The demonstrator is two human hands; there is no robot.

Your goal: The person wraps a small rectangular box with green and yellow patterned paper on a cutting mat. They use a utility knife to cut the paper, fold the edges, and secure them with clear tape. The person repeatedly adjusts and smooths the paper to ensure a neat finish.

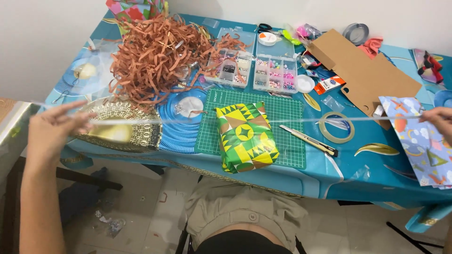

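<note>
My left hand (52,129) and my right hand (439,118) are spread wide apart, each pinching one end of a thin clear ribbon or strip of tape (301,120) stretched taut across the table. Below the strip lies a gift box wrapped in green, yellow and brown patterned paper (245,136) on a green cutting mat (282,117). A yellow-handled utility knife (308,140) rests on the mat's right edge. A roll of clear tape (336,127) lies flat just right of the knife.
A heap of brown shredded paper (155,54) fills the back left, with two clear bead organisers (275,73) behind the mat. A cardboard piece (367,70) and a sheet of blue patterned wrapping paper (421,141) sit on the right. A gold patterned plate (141,134) lies at the left.
</note>
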